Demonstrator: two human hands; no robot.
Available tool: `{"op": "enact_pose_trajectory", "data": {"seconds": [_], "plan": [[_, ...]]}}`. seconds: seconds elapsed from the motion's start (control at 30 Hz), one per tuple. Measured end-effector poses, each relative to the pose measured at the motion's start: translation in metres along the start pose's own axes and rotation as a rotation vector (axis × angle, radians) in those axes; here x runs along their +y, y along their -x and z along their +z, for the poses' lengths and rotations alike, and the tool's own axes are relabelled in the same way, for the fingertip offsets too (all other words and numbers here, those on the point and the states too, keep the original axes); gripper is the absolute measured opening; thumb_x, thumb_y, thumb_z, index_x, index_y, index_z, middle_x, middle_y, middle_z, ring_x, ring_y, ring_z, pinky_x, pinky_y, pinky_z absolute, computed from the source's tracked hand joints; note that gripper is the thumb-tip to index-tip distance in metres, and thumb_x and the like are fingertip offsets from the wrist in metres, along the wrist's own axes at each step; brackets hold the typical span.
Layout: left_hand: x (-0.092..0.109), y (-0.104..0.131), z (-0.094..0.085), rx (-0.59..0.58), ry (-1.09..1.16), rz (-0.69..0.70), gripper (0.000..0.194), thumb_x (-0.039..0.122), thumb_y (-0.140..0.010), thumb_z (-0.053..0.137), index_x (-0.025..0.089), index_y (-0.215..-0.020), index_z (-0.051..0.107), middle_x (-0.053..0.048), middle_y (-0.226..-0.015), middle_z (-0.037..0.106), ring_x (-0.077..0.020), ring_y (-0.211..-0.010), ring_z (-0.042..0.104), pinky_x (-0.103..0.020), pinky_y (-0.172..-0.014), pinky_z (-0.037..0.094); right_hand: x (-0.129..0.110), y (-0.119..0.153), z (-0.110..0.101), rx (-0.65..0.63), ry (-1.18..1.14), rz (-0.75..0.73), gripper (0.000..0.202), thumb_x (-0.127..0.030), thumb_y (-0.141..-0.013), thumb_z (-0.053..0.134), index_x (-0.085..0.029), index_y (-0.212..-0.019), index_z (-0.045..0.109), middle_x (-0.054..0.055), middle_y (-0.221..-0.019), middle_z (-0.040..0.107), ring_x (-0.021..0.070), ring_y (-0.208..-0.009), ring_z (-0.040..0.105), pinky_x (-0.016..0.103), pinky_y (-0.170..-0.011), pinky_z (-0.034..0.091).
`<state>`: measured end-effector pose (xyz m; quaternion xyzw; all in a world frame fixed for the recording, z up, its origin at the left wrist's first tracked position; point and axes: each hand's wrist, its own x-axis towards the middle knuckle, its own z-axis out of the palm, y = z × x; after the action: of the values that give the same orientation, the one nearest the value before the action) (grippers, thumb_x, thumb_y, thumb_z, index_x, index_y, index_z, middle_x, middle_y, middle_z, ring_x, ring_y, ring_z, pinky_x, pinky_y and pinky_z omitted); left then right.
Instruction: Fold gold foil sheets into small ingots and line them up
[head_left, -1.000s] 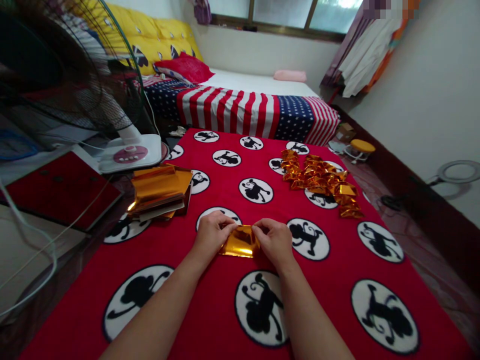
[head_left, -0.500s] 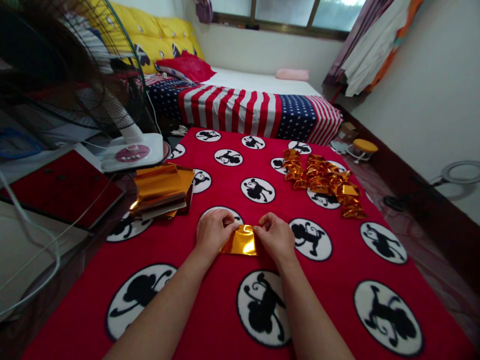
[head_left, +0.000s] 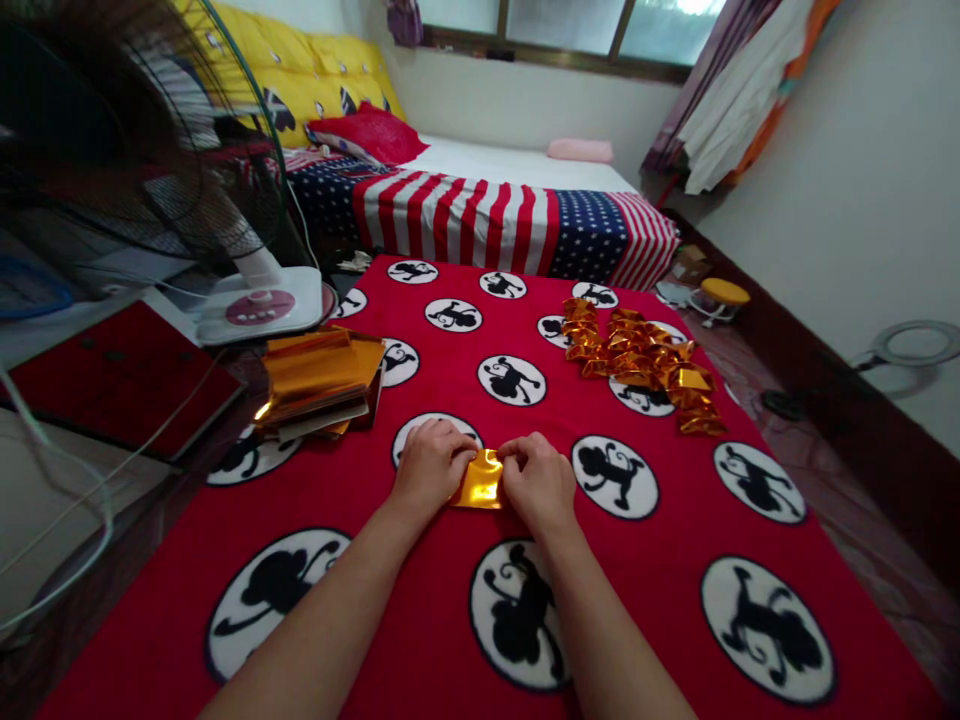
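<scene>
A small sheet of shiny gold foil paper (head_left: pixel 480 484) lies on the red cloth in front of me, between both hands. My left hand (head_left: pixel 433 462) is closed, its thumb and fingertips on the sheet's upper left edge. At the upper right edge, my right hand (head_left: pixel 537 478) pinches the same sheet with curled fingers. Parts of the paper's sides are covered by the hands. To the left sits a stack of gold foil sheets (head_left: pixel 319 370). Several folded gold foil pieces (head_left: pixel 630 345) lie clustered at the far right of the cloth.
A red cloth (head_left: pixel 375 600) with black monkey figures in white circles covers the table. On the left stand a fan (head_left: pixel 259 300) and a dark red panel (head_left: pixel 120 375). Behind is a bed (head_left: pixel 487 215); a yellow stool (head_left: pixel 724 292) stands at right.
My right hand has moved slightly left, closer to my left hand, and less of the gold foil sheet shows between them. The whole view has shifted a little.
</scene>
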<state>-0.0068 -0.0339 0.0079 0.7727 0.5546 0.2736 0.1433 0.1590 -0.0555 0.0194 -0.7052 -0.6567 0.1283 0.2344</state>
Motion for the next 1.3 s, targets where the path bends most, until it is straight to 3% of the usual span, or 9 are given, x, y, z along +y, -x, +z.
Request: {"op": "enact_pose_trajectory", "data": {"seconds": [0.1, 0.27, 0.53, 0.8, 1.03, 1.3], "plan": [[0.001, 0.0, 0.0, -0.008, 0.002, -0.016, 0.009, 0.021, -0.081, 0.066, 0.022, -0.079, 0.075, -0.004, -0.082, 0.067, -0.0208, -0.087, 0.057, -0.036, -0.081, 0.04, -0.008, 0.001, 0.001, 0.015, 0.049, 0.04, 0.01, -0.03, -0.08, 0.064, -0.024, -0.075, 0.071, 0.001, -0.082, 0.066, 0.0173, -0.08, 0.059, 0.029, -0.069, 0.032], [0.002, 0.0, 0.001, -0.013, -0.004, -0.034, 0.01, 0.022, -0.083, 0.065, 0.022, -0.079, 0.074, -0.004, -0.083, 0.067, -0.0209, -0.087, 0.057, -0.035, -0.081, 0.04, -0.015, 0.003, 0.006, 0.051, 0.103, 0.046, 0.025, -0.046, -0.078, 0.069, -0.021, -0.076, 0.067, 0.004, -0.084, 0.065, 0.0203, -0.083, 0.058, 0.031, -0.072, 0.03], [0.002, 0.001, 0.001, -0.014, 0.033, -0.071, 0.008, 0.021, -0.081, 0.066, 0.022, -0.078, 0.073, -0.002, -0.083, 0.067, -0.0195, -0.088, 0.057, -0.034, -0.082, 0.039, -0.006, 0.0, 0.004, -0.01, 0.023, 0.057, 0.008, -0.032, -0.077, 0.071, -0.024, -0.076, 0.068, 0.0, -0.084, 0.065, 0.0178, -0.082, 0.058, 0.03, -0.07, 0.029], [0.012, -0.002, 0.003, 0.018, -0.029, -0.152, 0.018, 0.038, -0.077, 0.072, 0.021, -0.072, 0.069, -0.004, -0.079, 0.066, -0.0213, -0.084, 0.057, -0.034, -0.079, 0.039, -0.004, 0.0, 0.004, -0.016, 0.009, 0.063, 0.008, -0.031, -0.078, 0.069, -0.024, -0.076, 0.069, 0.0, -0.084, 0.065, 0.0172, -0.081, 0.057, 0.029, -0.068, 0.028], [0.001, -0.005, 0.001, -0.071, 0.066, -0.163, 0.003, 0.023, -0.074, 0.073, 0.022, -0.076, 0.073, -0.002, -0.081, 0.069, -0.019, -0.083, 0.059, -0.032, -0.078, 0.042, -0.001, -0.002, 0.0, -0.04, -0.054, 0.078, 0.007, -0.021, -0.077, 0.065, -0.025, -0.079, 0.071, -0.001, -0.081, 0.065, 0.0146, -0.075, 0.058, 0.027, -0.066, 0.031], [-0.008, -0.009, -0.01, -0.191, 0.201, -0.116, 0.025, 0.006, -0.073, 0.062, 0.021, -0.084, 0.078, -0.004, -0.085, 0.071, -0.0172, -0.083, 0.062, -0.027, -0.075, 0.046, 0.005, -0.002, -0.001, -0.055, -0.104, 0.068, 0.018, -0.014, -0.076, 0.059, -0.025, -0.08, 0.072, -0.002, -0.081, 0.066, 0.0134, -0.075, 0.059, 0.025, -0.066, 0.033]]}}
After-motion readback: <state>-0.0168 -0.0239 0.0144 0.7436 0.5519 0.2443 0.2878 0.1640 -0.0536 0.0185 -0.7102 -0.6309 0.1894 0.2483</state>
